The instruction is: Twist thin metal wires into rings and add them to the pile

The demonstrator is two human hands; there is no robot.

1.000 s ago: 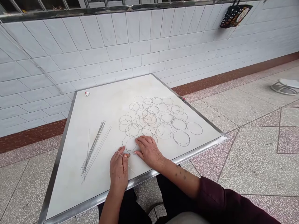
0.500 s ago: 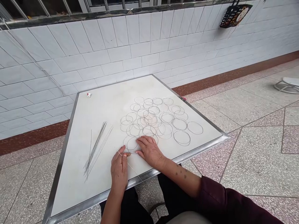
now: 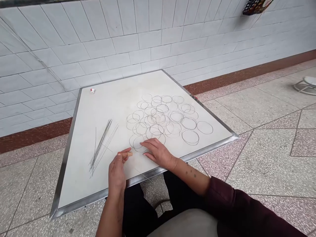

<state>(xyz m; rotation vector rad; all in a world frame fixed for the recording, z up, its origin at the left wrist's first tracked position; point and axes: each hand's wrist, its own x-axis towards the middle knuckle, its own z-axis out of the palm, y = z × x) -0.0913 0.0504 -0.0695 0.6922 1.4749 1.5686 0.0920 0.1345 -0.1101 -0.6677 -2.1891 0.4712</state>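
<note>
My left hand [image 3: 118,169] is over the near part of the white table [image 3: 79,194], its fingers pinched on a thin wire [image 3: 108,148] that slants across it. A tan band wraps one of its fingers. To the right, my right hand [image 3: 158,153] lies with fingers spread at the near edge of many overlapping wire rings [image 3: 189,123]; it holds nothing that I can see. On the left of the table, a bundle of straight wires [image 3: 102,141] lies slanted.
A small red and white object [image 3: 92,91] sits at the table's far left corner. Beyond the table stands a white tiled wall [image 3: 125,42]. A dark patterned bag [image 3: 256,6] hangs at upper right, and a round stool [image 3: 306,86] stands on the floor.
My left hand has moved left, away from the rings, and the wire in it has shifted with it. My right hand has moved slightly. The view has tilted downward.
</note>
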